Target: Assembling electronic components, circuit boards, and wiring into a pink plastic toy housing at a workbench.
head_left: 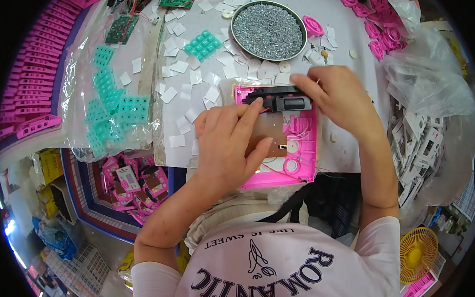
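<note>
white worktable (343, 158) | left hand (224, 140) spread on black part (282, 102) | right hand (339, 97) curled, grip unclear

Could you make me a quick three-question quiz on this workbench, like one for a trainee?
1. What colour is the open case beneath the left hand?
2. True or false: the right hand is inside the round tray of small metal pieces.
3. Which lies at the case's far end?
A. yellow basket
B. black part
C. green circuit board

Key:
1. Pink.
2. False; it is by the black part.
3. B.
</note>
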A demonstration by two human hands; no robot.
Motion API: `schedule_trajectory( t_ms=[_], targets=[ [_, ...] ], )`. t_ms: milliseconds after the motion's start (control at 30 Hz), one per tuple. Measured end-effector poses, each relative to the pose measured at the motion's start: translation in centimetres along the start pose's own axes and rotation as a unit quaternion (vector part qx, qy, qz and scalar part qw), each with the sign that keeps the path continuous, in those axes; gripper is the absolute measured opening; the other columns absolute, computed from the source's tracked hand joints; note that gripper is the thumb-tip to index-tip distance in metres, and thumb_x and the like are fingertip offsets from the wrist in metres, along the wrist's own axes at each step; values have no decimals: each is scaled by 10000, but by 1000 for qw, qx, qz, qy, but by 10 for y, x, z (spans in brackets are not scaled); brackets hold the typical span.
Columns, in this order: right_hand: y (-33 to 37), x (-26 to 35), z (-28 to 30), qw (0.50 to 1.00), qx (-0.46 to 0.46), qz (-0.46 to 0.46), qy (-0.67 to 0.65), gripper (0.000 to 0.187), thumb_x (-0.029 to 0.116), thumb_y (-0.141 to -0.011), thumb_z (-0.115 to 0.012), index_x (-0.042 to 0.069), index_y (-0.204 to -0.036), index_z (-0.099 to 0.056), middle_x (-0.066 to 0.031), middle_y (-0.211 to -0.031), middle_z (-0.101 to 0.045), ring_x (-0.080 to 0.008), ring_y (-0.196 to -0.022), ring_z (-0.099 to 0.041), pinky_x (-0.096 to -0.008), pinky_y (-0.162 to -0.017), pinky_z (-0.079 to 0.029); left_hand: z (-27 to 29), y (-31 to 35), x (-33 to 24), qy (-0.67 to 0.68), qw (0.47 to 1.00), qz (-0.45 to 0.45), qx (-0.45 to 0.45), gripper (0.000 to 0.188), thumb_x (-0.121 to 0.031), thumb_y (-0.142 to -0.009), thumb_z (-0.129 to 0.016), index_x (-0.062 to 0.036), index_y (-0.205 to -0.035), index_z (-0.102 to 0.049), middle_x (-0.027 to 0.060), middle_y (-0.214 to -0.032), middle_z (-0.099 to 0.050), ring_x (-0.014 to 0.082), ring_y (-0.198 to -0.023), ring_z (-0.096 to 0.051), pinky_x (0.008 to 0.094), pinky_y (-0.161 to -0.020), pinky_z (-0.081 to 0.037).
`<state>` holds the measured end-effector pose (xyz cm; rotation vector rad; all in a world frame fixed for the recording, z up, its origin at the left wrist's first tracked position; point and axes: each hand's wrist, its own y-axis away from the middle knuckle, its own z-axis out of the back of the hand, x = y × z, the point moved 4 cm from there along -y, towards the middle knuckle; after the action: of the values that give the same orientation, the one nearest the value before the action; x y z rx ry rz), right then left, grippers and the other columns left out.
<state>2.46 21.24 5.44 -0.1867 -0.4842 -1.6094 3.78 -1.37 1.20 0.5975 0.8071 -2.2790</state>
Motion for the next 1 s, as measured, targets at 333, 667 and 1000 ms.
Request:
schedule_trajectory(
  t_ms=[333,667,1000],
  targets=[
    [51,15,-30,937,-251,241,22,421,87,-698,-834,44,-1093,-696,-85,-1080,-676,-304,-963,-621,-421,-856,-501,1,-3,-10,-64,997,3,31,653,-267,-784,-783,-55,-1379,-616,65,-1142,-593,267,-1029,-544,460,-932,-342],
    [15,-63,69,811,-396,60,-426,239,58,-909,-695,0,-1141,-681,-52,-870,-690,-121,-664,-630,-275,-663,-526,10,-124,48,-55,998,-44,4,204,-263,-808,-786,-102,-928,-754,78,-960,-682,294,-950,-640,459,-824,-442],
    [-21,73,100,739,-80,310,-593,510,132,-902,-692,-61,-1338,-510,-162,-928,-703,-214,-838,-692,-329,-845,-541,-49,-174,67,-223,970,-71,58,132,-254,-874,-673,-155,-877,-761,44,-939,-747,287,-909,-696,507,-881,-382]
  ],
)
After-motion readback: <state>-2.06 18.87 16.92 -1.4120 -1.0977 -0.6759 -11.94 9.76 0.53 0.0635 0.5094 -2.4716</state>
